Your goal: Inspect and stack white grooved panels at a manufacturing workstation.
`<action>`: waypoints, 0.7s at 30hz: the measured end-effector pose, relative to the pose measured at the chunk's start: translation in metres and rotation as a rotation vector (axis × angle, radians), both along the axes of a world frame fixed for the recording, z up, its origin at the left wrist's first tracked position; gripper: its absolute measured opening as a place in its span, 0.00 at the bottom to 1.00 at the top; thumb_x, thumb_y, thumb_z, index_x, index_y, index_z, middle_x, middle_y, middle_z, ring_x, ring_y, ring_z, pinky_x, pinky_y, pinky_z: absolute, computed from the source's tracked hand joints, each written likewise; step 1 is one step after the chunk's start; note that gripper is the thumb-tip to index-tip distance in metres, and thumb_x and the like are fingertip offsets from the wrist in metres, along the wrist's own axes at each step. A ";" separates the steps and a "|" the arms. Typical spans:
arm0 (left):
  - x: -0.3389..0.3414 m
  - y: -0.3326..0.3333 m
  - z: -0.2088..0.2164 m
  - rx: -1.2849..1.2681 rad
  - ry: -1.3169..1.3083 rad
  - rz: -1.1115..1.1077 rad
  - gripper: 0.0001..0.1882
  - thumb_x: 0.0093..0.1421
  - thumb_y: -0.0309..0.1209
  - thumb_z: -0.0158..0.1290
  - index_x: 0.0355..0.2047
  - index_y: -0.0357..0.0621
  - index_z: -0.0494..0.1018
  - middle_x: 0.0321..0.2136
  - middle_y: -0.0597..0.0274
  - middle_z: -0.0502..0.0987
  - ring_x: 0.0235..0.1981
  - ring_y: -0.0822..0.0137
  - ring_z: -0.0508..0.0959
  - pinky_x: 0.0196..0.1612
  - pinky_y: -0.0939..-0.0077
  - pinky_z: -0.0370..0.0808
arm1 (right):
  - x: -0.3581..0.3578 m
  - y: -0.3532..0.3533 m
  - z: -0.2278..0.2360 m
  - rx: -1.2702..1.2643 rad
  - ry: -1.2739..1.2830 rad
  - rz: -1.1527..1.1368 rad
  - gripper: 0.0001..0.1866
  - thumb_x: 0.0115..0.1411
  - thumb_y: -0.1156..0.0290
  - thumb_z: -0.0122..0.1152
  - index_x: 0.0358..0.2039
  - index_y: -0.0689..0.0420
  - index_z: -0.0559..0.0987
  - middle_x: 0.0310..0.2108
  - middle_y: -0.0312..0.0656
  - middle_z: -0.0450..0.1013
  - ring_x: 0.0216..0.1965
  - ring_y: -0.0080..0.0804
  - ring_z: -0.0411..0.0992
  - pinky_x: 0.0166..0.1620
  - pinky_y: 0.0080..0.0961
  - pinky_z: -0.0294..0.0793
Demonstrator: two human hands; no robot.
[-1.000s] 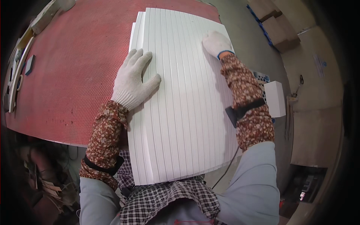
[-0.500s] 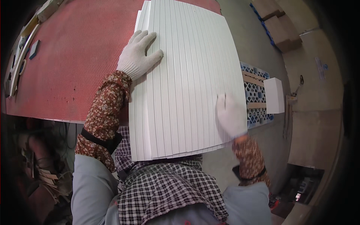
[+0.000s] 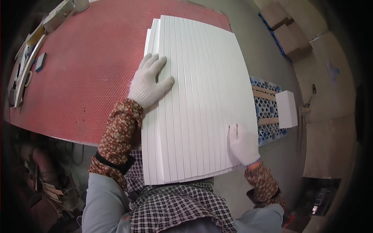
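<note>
Find white grooved panels [image 3: 200, 97] lengthwise away from torso [image 3: 175, 209], beneath left hand [image 3: 150, 80] (left edge, fingers wide) and right hand [image 3: 244, 145] (near right edge, finger spread unclear).

There are at least three white grooved panels [image 3: 198, 101]; the exact number I cannot tell. I count two white knitted gloves, one on the left hand [image 3: 149, 83] and one on the right hand [image 3: 243, 145], and two floral sleeve covers [image 3: 120, 126]. Left, one red table [image 3: 77, 85] bears one small blue-grey block [image 3: 40, 62]. Right stand one plastic pallet [image 3: 268, 134], two visible wooden slats [image 3: 268, 121] and one white box [image 3: 286, 109].
</note>
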State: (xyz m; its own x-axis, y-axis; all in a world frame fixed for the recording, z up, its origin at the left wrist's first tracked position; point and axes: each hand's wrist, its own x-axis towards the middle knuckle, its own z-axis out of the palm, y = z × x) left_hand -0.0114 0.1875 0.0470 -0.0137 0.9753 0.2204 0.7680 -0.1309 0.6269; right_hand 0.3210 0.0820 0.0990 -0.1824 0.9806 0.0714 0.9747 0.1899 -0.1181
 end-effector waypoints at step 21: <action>-0.004 -0.005 0.017 0.032 0.014 -0.049 0.37 0.55 0.42 0.61 0.60 0.31 0.68 0.57 0.40 0.68 0.65 0.44 0.65 0.67 0.47 0.67 | -0.112 0.483 0.002 -0.079 -0.151 0.006 0.24 0.65 0.62 0.45 0.52 0.62 0.82 0.56 0.60 0.75 0.59 0.59 0.73 0.62 0.51 0.71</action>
